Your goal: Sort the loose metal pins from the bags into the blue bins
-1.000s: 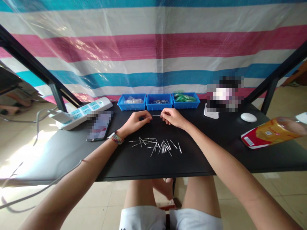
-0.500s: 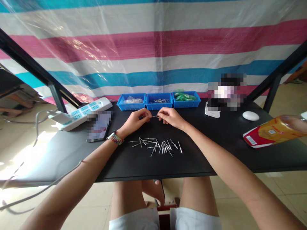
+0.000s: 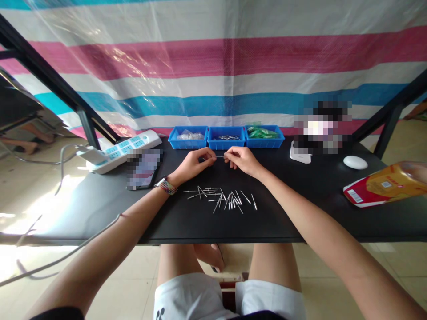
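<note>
Between my two hands a thin silver blind rivet [image 3: 220,156] is held level above the black table. My left hand [image 3: 197,162] pinches its left end, and my right hand [image 3: 243,160] pinches the other end between thumb and fingers. Just nearer to me, a loose pile of blind rivets [image 3: 231,202] lies scattered on the table, pointing different ways. Right behind my hands stands the middle blue bin [image 3: 227,144], with more rivets inside.
The left blue bin [image 3: 188,144] holds clear plastic bags; the right blue bin [image 3: 265,143] holds green packets. A power strip [image 3: 125,151] and phone [image 3: 145,170] lie left. A white oval case [image 3: 355,162] and a tilted bottle [image 3: 383,186] are right. A grey cable [image 3: 83,244] crosses my left forearm.
The whole view has shifted slightly, so the table appears a little higher and farther right. Both hands keep their pinch on the rivet; the pile looks unchanged.
</note>
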A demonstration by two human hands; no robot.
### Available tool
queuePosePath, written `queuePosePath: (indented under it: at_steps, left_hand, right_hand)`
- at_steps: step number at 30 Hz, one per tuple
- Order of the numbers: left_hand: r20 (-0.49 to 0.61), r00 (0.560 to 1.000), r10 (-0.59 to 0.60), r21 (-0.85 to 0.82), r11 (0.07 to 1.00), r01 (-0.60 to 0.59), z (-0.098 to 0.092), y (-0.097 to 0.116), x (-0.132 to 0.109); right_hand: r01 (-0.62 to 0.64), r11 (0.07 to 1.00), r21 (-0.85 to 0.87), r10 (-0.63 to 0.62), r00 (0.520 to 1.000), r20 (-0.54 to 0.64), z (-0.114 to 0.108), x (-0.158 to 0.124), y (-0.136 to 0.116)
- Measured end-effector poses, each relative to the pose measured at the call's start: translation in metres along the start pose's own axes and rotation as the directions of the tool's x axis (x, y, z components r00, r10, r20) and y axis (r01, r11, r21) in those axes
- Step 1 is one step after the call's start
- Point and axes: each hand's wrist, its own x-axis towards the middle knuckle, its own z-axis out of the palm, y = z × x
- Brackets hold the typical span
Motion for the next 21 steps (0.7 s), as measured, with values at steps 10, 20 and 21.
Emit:
queuePosePath:
  at_steps: [10,20,21]
  left_hand:
    - [-0.008,1.0,0.015,0.06,0.998,-0.014,0.001,-0.001,0.003]
    - [-0.017,0.999,0.031,-0.024,0.999,-0.031,0.007,-0.005,0.002]
    - [-0.011,0.999,0.038,-0.019,0.999,-0.038,0.007,-0.005,0.003]
  right_hand:
    - [-0.021,0.998,0.067,0.023,0.999,-0.024,-0.004,-0.004,-0.006]
    - [0.046,0.999,-0.019,-0.046,0.999,-0.023,-0.005,-0.001,0.004]
    - [0.049,0.999,-0.022,-0.05,0.998,-0.024,-0.005,-0.001,0.004]
